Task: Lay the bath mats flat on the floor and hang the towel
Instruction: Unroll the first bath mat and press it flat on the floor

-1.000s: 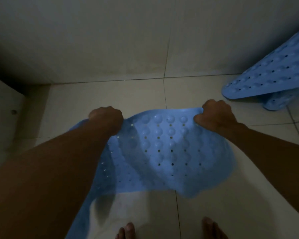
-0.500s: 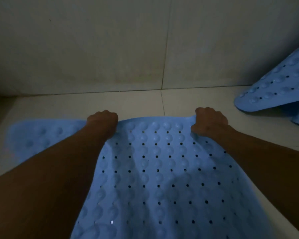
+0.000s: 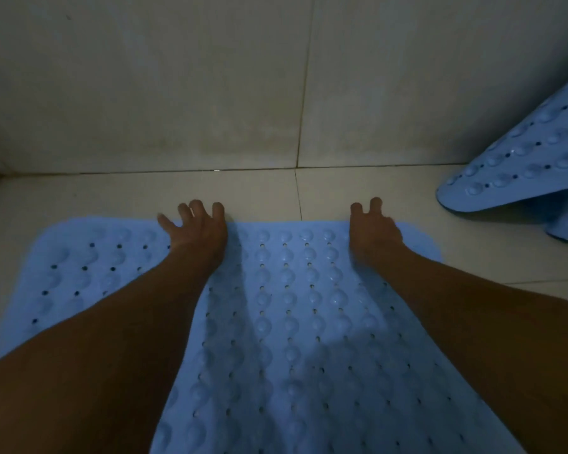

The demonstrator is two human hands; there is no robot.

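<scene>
Our left hand [image 3: 199,232] and right hand [image 3: 373,231] rest with fingers spread and empty on the far edge of the flat mat [image 3: 292,306]. The second mat [image 3: 525,162] leans folded against the wall, far right, nearer our right hand.

Dim, low light, pale tiled wall [image 3: 210,93] ahead of the hands with one vertical grout line, pale tiled floor [image 3: 112,198] beneath, dark grout joint at the wall base, deep shadow at far left corner.

mat [image 3: 286,322] on floor [image 3: 256,194], second mat [image 3: 525,165] right
</scene>
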